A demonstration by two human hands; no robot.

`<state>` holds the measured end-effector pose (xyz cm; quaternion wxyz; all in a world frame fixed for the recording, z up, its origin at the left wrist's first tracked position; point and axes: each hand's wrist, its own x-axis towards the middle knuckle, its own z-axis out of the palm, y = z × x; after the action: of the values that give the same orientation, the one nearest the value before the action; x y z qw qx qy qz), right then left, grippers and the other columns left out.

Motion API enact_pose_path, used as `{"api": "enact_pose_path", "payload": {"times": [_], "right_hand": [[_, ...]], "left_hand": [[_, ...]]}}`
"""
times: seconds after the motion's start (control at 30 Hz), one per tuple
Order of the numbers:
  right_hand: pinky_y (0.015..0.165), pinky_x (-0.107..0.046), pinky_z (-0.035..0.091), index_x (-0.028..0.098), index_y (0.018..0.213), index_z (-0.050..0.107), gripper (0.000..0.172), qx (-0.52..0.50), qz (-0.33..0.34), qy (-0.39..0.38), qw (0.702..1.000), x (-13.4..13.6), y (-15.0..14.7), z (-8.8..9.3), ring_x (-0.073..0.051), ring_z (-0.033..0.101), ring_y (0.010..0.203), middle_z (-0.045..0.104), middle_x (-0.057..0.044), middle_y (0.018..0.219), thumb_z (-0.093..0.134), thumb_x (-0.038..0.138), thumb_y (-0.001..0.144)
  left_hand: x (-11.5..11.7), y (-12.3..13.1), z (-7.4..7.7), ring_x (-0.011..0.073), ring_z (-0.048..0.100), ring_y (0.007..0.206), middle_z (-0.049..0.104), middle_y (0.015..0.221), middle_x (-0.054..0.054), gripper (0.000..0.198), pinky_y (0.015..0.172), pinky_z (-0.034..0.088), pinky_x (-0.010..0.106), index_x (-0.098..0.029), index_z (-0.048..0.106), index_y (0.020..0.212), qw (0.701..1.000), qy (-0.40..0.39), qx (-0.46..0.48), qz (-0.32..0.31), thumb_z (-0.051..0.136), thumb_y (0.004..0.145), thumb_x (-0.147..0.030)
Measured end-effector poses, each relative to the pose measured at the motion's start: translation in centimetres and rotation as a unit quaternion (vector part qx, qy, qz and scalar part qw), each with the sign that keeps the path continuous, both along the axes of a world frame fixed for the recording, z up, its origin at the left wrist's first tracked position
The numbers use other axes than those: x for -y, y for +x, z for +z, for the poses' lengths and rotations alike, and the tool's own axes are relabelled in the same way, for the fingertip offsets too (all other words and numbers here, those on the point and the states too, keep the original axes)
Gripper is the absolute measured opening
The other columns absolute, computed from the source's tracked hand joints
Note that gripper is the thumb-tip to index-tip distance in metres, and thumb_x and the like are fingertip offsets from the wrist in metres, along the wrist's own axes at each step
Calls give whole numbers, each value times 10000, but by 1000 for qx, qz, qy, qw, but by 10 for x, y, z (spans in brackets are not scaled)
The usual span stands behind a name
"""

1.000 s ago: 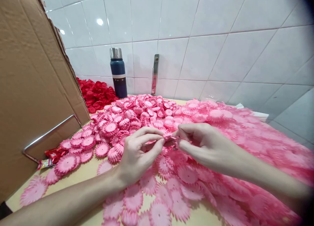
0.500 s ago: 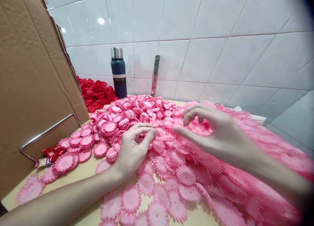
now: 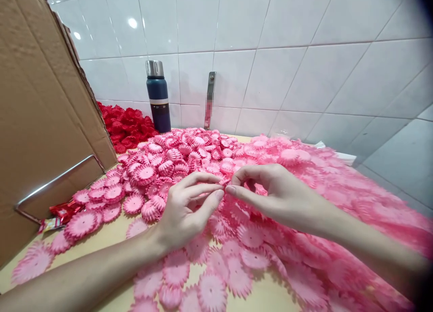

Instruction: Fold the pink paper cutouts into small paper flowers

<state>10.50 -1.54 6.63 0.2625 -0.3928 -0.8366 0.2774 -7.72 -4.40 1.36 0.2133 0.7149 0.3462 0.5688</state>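
Observation:
My left hand [image 3: 191, 212] is closed in a pinch, its thumb and forefinger tips meeting over the pink petal discs. Facing it, my right hand [image 3: 270, 188] pinches with thumb and forefinger, the fingertips of both hands nearly touching. Whatever sits between them is too small and too hidden to name. Beneath and around both hands lies a heap of pink scalloped discs [image 3: 145, 173], many with a small hole in the middle. Flatter, paler pink discs [image 3: 212, 291] are spread on the table in front of my wrists.
A cardboard box [image 3: 40, 122] stands at left, with a bent metal rod [image 3: 57, 179] by it. A blue bottle [image 3: 158, 97] and red discs [image 3: 126, 124] are at the back. A metal strip [image 3: 210, 88] rests against the tiled wall [image 3: 270, 18]. Red wrappers [image 3: 66, 211] lie at left.
My right hand has moved left and down, and its thumb and forefinger have closed beside my left fingertips. The left hand stays pinched. The view has shifted slightly.

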Motion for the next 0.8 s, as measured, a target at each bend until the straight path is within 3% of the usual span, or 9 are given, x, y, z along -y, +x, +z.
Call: {"api": "enact_pose_path", "payload": {"times": [0.13,0.3,0.63,0.7,0.8], "right_hand": [[543,-251,429,180,672,580,135,16,-13,22,1000,4,-1,-1,-124,549,589,614,4,636,563,174,806],[479,-243,348,202,613,442,191,39,-43,122,991,1,1,-3,-106,453,511,499,32,560,523,83,738],[483,-265,340,212,665,432,188,70,-38,317,945,1,2,-3,-123,453,498,509,7,575,538,124,792],[518,-286,356,213,669,444,182,89,-71,360,926,-3,11,0,-136,473,526,524,-13,596,493,128,822],[598,-313,396,218,683,485,150,103,-189,385,898,-19,37,8,-154,555,610,585,-31,657,525,181,822]], "left_hand": [[-2,0,-1,169,681,819,700,900,86,112,604,623,237,-162,756,842,999,-26,27,8,684,777,-107],[0,0,3,153,686,742,733,837,66,84,624,612,248,-159,758,781,1000,-10,13,20,720,746,-93],[2,3,3,153,692,741,733,846,52,56,631,629,264,-160,748,775,997,-41,57,25,733,737,-122],[3,0,4,151,686,743,728,827,47,44,644,624,264,-160,744,753,997,-35,64,31,735,733,-121],[2,-3,7,153,679,769,723,813,47,44,675,614,270,-159,733,717,995,-24,65,68,734,730,-117]]}}
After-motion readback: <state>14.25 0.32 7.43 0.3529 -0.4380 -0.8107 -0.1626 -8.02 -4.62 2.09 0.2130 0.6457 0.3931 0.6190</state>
